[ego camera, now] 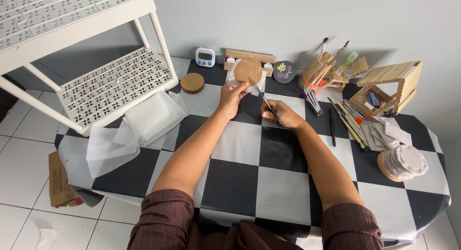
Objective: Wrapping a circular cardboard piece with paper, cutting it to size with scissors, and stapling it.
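Head camera looks down on a table covered with a black-and-white checkered cloth, where the left hand is raised with its fingers pinched closed on the lower edge of a round brown cardboard disc, held upright with a piece of white paper behind it. Just beside it, the right hand is curled shut around the dark handle of a thin brush, whose tip touches the disc's lower right edge. Behind the disc, near the wall, sit a small white digital timer and a stack of similar cardboard discs. Sheets of white paper lie to the left beside a white perforated rack. To the right stand a jar of brushes and sticks and a small wooden stick house.
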